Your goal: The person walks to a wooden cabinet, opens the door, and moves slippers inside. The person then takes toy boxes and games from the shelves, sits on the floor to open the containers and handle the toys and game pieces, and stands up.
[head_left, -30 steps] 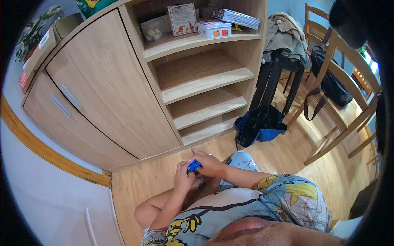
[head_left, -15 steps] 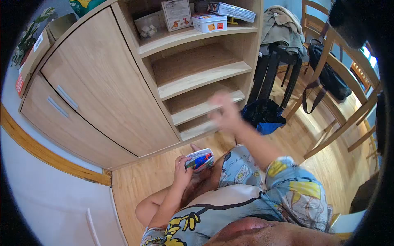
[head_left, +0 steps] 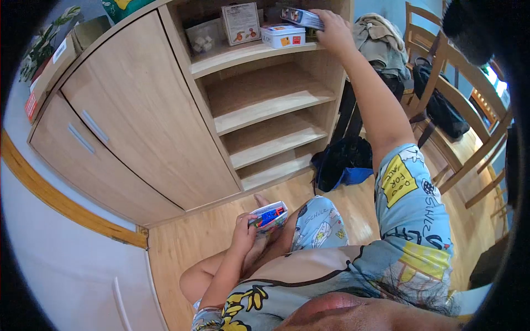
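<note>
Low in front of my body, my left hand (head_left: 243, 234) is closed on the near side of a small open box (head_left: 270, 215). Blue and red pieces show inside it; their kind is unclear. My right hand (head_left: 334, 31) reaches up to the top shelf. Its fingers are closed around the right end of a flat box (head_left: 302, 17), which lies partly over a white tin (head_left: 282, 37) with orange and red squares. The palm hides the flat box's right end.
On the same shelf stand a white card box (head_left: 241, 24) and a clear bag of pale cubes (head_left: 202, 39). A wooden cabinet (head_left: 138, 116) is at left. Right of the shelves are a stool piled with clothes (head_left: 378, 41), a blue-black bag (head_left: 348, 163) and wooden chairs (head_left: 469, 105).
My right hand has moved up from in front of the lower shelves to the flat box on the top shelf and taken hold of it. My left hand stays nearly still with its box.
</note>
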A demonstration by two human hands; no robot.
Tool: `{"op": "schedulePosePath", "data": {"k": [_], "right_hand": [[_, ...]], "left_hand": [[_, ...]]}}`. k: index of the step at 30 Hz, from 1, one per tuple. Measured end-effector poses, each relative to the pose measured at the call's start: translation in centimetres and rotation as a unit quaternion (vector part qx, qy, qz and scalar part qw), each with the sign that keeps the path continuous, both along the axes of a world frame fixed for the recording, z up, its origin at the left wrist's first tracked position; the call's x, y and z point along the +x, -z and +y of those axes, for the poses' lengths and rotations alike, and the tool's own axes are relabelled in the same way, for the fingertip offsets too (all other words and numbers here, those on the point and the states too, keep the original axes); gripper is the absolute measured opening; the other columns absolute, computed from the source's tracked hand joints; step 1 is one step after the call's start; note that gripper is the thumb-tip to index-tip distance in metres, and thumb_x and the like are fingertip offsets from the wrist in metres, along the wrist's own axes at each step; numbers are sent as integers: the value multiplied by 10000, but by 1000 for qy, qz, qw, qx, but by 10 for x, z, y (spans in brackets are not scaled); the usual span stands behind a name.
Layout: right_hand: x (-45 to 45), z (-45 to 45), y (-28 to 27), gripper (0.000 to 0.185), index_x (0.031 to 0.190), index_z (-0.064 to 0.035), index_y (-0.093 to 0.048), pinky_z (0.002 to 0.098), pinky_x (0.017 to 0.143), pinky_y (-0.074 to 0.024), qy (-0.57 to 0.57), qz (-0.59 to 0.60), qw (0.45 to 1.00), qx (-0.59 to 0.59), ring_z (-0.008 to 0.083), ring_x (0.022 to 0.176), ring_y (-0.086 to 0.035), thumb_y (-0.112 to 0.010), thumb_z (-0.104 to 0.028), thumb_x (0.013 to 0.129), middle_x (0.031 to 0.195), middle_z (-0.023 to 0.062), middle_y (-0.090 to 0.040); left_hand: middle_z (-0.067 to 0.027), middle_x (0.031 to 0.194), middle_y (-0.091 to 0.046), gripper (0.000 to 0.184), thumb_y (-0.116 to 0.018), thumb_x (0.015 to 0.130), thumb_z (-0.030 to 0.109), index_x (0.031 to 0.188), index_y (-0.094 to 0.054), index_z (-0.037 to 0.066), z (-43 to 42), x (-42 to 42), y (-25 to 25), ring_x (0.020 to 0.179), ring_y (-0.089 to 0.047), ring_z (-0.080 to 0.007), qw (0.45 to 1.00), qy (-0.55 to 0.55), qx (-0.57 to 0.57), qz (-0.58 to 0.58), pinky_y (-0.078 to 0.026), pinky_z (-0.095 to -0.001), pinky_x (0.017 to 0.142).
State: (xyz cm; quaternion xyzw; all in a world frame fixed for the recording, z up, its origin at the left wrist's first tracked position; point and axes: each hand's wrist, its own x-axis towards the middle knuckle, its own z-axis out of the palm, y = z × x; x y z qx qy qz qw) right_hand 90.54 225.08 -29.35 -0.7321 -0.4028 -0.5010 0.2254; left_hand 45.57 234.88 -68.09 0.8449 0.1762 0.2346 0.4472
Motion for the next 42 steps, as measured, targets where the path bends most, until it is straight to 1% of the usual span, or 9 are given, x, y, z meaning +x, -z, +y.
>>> {"op": "schedulePosePath", "data": {"k": [9, 11, 12, 14, 26, 30, 38, 40, 42], "right_hand": [[-59, -60, 54, 537, 1278, -132, -484, 435, 993, -383, -400, 155, 859, 281, 272, 1203, -481, -629, -37, 770, 1260, 87, -538], [-92, -70, 82, 549, 1282, -80, -463, 473, 1027, -369, -637, 298, 609, 367, 292, 1232, -450, -632, 17, 768, 1273, 113, -519], [-101, -73, 100, 549, 1282, -80, -463, 473, 1027, -369, -627, 301, 615, 371, 292, 1232, -450, -632, 17, 768, 1273, 113, -519], [-117, -75, 143, 627, 1296, -125, -458, 531, 1051, -334, -717, 437, 374, 394, 329, 1242, -432, -631, 71, 726, 1293, 109, -508], [-133, -30, 265, 546, 1202, -156, -547, 487, 1037, -360, -734, 521, 303, 313, 307, 1193, -495, -739, -35, 706, 1215, 74, -578], [-146, -26, 248, 440, 1157, -193, -580, 460, 1065, -333, -794, 468, 309, 234, 286, 1284, -400, -750, -259, 756, 1258, 64, -534], [-158, -22, 269, 371, 1136, -204, -594, 504, 1069, -323, -813, 494, 245, 187, 293, 1331, -327, -701, -308, 796, 1254, 65, -522], [-176, -19, 298, 398, 1152, -222, -581, 519, 1038, -359, -750, 589, 193, 231, 306, 1305, -363, -704, -300, 781, 1232, 60, -542], [-192, -16, 329, 407, 1147, -225, -577, 512, 1040, -359, -681, 678, 235, 146, 303, 1279, -407, -716, -275, 767, 1227, 46, -548]], "left_hand": [[-201, 1138, -488, 314, -615, 825, 87, 1124, -534, 32, -2, -3, -2, 1097, -490, -333, 998, 53, 2, -18, -402, -369, 958], [-197, 1147, -489, 298, -622, 829, 100, 1110, -547, 30, -1, -2, 0, 1096, -493, -327, 999, 44, 5, -17, -405, -363, 954], [-197, 1147, -489, 298, -622, 829, 100, 1110, -547, 30, -1, -1, 1, 1096, -493, -327, 998, 54, 0, -11, -405, -363, 954], [-190, 1152, -490, 294, -619, 826, 92, 1104, -553, 26, 0, 1, 3, 1094, -495, -324, 999, 43, 15, -18, -407, -361, 952], [-185, 1154, -490, 321, -598, 833, 76, 1145, -550, 19, -12, -7, -9, 1089, -500, -299, 998, 56, 3, 17, -399, -347, 958], [-179, 1150, -492, 324, -605, 828, 69, 1143, -550, 18, -10, -3, -11, 1088, -498, -293, 998, 55, 16, 10, -397, -345, 957], [-192, 1201, -453, 377, -630, 791, 49, 1151, -525, 23, -7, -3, -4, 1155, -456, -320, 997, 65, -41, 20, -367, -362, 995], [-224, 1268, -388, 478, -663, 744, 56, 1185, -482, 25, -16, -5, -4, 1223, -393, -363, 996, 24, 83, 11, -328, -395, 1037], [-249, 1318, -325, 627, -692, 695, 50, 1249, -400, 32, -24, -4, -19, 1264, -337, -398, 991, 15, 130, -7, -286, -432, 1070]]}}
